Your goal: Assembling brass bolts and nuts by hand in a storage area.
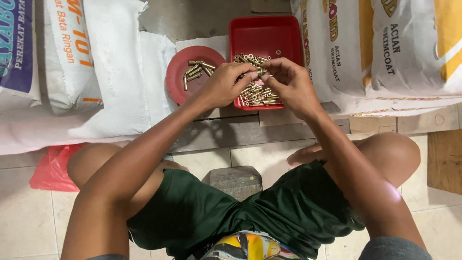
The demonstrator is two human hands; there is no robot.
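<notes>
A small brass fitting (261, 72) is pinched between the fingertips of the left hand (225, 85) and the right hand (288, 83), above the near half of the red square tray (266, 33), where more brass pieces (256, 94) are heaped. A few lie on the red round lid (179, 72) at its left edge.

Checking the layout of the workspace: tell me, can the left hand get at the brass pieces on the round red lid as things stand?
Probably yes. The left hand is beside the round red lid, whose brass pieces lie uncovered with nothing between. However, its fingers share a small brass part with the right hand, so that grip must let go first.
</notes>
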